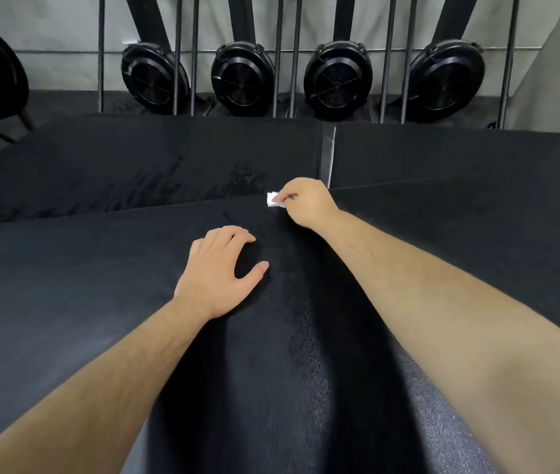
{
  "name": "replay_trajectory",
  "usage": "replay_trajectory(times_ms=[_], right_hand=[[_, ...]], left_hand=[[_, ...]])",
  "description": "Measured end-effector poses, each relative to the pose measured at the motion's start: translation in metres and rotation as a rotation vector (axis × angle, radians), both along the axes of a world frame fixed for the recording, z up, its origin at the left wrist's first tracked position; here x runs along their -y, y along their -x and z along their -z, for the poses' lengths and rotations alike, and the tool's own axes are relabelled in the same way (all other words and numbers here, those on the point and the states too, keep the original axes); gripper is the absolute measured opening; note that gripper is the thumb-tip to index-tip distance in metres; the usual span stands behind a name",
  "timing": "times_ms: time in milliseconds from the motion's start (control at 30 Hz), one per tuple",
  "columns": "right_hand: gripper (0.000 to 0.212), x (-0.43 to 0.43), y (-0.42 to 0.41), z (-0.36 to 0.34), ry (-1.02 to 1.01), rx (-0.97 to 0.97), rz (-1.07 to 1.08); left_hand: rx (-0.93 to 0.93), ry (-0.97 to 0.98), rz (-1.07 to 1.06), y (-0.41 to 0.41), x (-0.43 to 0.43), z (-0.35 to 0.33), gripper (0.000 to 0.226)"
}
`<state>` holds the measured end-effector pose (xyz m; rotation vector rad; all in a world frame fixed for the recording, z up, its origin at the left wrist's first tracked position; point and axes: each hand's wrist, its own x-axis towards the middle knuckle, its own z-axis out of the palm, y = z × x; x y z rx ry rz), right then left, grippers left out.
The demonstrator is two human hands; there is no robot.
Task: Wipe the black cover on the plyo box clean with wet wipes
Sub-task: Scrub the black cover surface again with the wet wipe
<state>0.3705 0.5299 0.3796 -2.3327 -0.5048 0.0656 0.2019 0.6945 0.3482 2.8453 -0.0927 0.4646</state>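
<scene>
While the right hand (307,203) pinches a small folded white wet wipe (272,200) between thumb and curled fingers, just above the centre of the frame, the wipe sits at the far edge of the black cover (83,285). Cover fills the lower two thirds of the frame; surface matte and fine-grained. Left hand (218,271) lies palm down on the cover at centre frame, fingers loosely bent, thumb spread, holding nothing; near the right hand but apart from it. Both forearms bare, reaching in from the lower corners. Beyond the cover's far edge, a second black surface (135,148) shows darker damp-looking streaks (176,181) left of the wipe. Grey strip (328,155) marks a seam right of centre, upper half. Four round black fan housings (242,80) stand in a row along the top, behind thin metal bars (101,53).
</scene>
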Motion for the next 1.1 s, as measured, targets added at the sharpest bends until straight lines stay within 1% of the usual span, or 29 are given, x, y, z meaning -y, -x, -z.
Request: replay_trajectory(times_ms=[100,200,333,433,500,633,733,833,967,1100], right_hand=[[0.027,-0.009,-0.017,0.001,0.004,-0.038,0.022],[0.030,-0.011,-0.016,0.002,0.010,-0.024,0.021],[0.034,0.001,0.016,0.000,0.000,-0.036,-0.077],[0.029,0.009,0.049,0.005,-0.014,-0.028,-0.181],[0.025,0.011,0.052,0.009,-0.005,0.008,-0.230],[0.026,-0.010,0.021,0.012,-0.003,0.061,-0.168],[0.028,-0.036,-0.001,0.009,0.006,0.054,-0.098],[0.031,-0.056,-0.012,0.003,0.052,0.046,-0.079],[0.033,-0.060,-0.001,-0.002,0.086,0.022,-0.080],[0.032,-0.039,0.041,0.002,0.040,0.008,-0.181]], left_hand=[[-0.012,-0.002,0.001,0.000,0.001,0.000,0.052],[-0.004,0.005,-0.005,0.000,0.000,-0.001,0.052],[-0.010,-0.003,-0.014,-0.002,0.001,-0.002,0.049],[-0.011,0.003,-0.019,0.001,0.003,0.000,0.050],[0.001,0.004,-0.015,0.002,0.002,0.000,0.049],[0.021,-0.003,-0.014,-0.001,0.001,0.001,0.049],[0.027,0.003,-0.008,-0.001,0.000,0.003,0.050],[0.021,0.009,-0.007,-0.004,0.000,0.001,0.047],[0.015,0.025,-0.008,-0.002,-0.002,0.000,0.040],[0.041,0.085,-0.032,0.000,-0.001,-0.002,0.044]])
